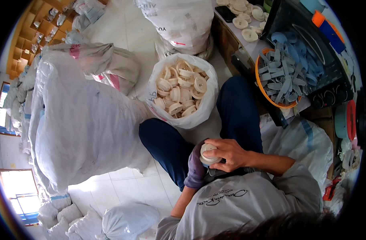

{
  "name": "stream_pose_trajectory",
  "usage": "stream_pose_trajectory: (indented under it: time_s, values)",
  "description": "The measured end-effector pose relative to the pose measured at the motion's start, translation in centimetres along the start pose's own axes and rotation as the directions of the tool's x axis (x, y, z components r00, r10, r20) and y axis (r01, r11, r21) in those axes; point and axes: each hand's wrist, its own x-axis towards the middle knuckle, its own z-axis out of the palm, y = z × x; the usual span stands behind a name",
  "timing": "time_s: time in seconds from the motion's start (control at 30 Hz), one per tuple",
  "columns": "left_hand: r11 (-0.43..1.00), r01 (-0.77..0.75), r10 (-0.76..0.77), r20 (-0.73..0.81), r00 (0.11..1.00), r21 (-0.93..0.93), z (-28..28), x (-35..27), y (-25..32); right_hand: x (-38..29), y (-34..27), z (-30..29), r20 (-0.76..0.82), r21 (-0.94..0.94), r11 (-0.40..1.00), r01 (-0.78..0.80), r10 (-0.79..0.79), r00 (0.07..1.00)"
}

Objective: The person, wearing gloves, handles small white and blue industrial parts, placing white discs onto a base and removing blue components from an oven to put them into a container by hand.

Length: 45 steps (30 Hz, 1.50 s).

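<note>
My left hand [196, 168], in a purple knitted glove, cups a round cream plastic lid [207, 147] from the left, close to my waist. The bare fingers of my right hand [231, 154] grip the same lid from above and the right. A blue-grey rim shows under it, and a small grey piece pokes out below; how these join the lid is hidden by my hands. Beyond my knees, a white woven sack [211, 81] with its mouth rolled down holds many similar cream lids [183, 90].
An orange-rimmed basket [256, 72] at right holds grey translucent plastic pieces [280, 75]. Blue plastic parts [303, 54] lie on a black oven-like appliance [336, 66]. More lids and a black phone [225, 13] rest on the table. A bulky white sack [89, 129] stands left.
</note>
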Motion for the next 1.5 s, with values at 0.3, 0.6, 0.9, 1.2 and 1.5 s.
stream_pose_trajectory:
  time_s: [0.3,0.6,0.9,1.2,1.5]
  values:
    - [1.000,0.004,-0.004,-0.043,0.999,-0.016,-1.3,2.0,3.8,2.6,1.1,-0.5,-0.191,0.608,0.701,-0.374,0.586,0.787]
    - [0.955,-0.114,0.134,-0.054,0.990,0.274,0.4,1.3,5.7,3.7,2.4,1.9,-0.186,0.581,0.736,-0.346,0.534,0.825]
    - [0.964,-0.135,0.178,-0.181,0.967,0.230,1.0,2.0,6.5,5.2,2.5,1.3,-0.172,0.689,0.634,-0.350,0.612,0.772]
    - [0.920,-0.255,0.289,-0.075,0.954,0.296,1.4,2.1,9.0,3.6,1.0,-1.4,-0.177,0.726,0.612,-0.313,0.607,0.775]
    - [0.954,-0.243,0.256,-0.056,0.965,0.178,0.3,2.9,7.8,3.9,1.2,-0.9,-0.196,0.713,0.587,-0.385,0.693,0.694]
